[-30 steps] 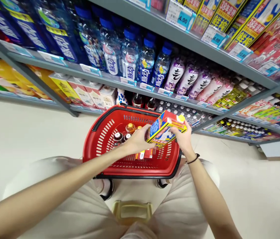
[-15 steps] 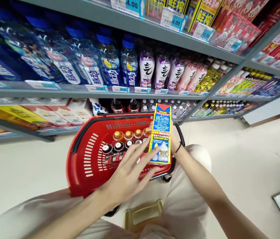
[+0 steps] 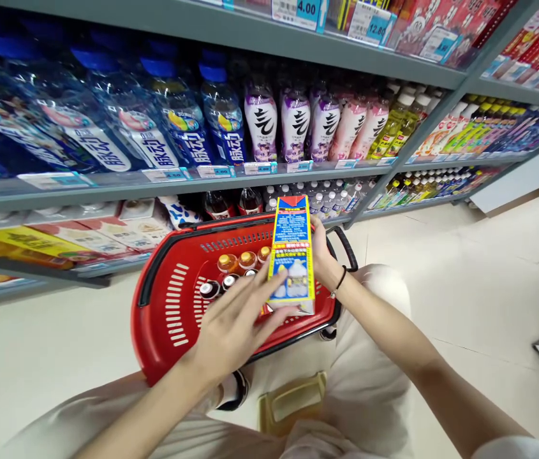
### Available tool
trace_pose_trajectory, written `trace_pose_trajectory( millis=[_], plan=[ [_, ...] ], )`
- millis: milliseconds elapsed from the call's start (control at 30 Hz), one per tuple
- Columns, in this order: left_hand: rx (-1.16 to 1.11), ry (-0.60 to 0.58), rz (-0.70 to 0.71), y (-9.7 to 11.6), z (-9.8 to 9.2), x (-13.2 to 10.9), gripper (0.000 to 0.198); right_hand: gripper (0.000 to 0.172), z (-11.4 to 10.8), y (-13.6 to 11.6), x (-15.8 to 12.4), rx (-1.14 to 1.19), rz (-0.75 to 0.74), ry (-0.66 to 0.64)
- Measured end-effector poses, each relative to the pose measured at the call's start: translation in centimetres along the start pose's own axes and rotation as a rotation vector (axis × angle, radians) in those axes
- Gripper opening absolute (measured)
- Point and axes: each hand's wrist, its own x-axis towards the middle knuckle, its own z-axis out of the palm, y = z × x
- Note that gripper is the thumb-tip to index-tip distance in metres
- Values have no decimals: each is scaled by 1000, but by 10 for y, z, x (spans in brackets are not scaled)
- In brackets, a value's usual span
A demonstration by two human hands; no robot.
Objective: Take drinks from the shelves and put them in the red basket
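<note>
A tall drink carton (image 3: 293,239), blue with yellow edges and a red top, is held tilted over the red shopping basket (image 3: 159,338). My right hand (image 3: 321,252) grips its right side, with the fingers mostly hidden behind it. Across the lower left of the carton lies my left hand (image 3: 240,319), its fingers stretched out and the fingertips against the printed face. Inside the basket stand dark-capped bottles (image 3: 210,290) and orange-capped bottles (image 3: 228,263), partly covered by my left hand and the carton.
Blue-capped drink bottles (image 3: 180,121) and white-and-purple bottles (image 3: 260,121) line the middle shelf ahead. Boxed drinks (image 3: 82,229) fill the low shelf at left. The basket's black handle (image 3: 346,248) sticks out at right. A yellowish stool (image 3: 293,401) is between my legs.
The carton has shifted slightly left over the basket and tilted, so more of its pale bottom end shows. Both hands have moved with it. The view has shifted a little.
</note>
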Motion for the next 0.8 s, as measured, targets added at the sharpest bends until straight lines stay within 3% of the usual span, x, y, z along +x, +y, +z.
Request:
trace_pose_trajectory(
  millis=[100, 167, 267, 367, 433, 533, 667, 800],
  plan=[
    [-75, -28, -224, -6, -1, 6, 52, 35, 2, 2, -1, 84, 129, 32],
    [-166, -65, -438, -9, -1, 8, 51, 36, 3, 2, -2, 121, 209, 73],
    [-489, -104, -834, -16, 0, 12, 70, 40, 5, -4, -4, 132, 283, 108],
    [-835, -117, -1100, -26, 0, 17, 94, 37, 6, -9, -6, 82, 249, 87],
    [-925, -117, -1194, -33, -1, 20, 98, 30, 5, -10, -6, 35, 192, 78],
    [-966, -49, -1277, -41, 1, 18, 87, 22, 0, -11, -4, -28, 130, 81],
    [-1034, 102, -1348, -42, 5, 16, 72, 26, -5, -16, -2, -58, 94, -18],
    [-1131, 174, -1376, -30, 6, 21, 68, 35, 1, -25, -12, -32, -5, -158]
  ],
)
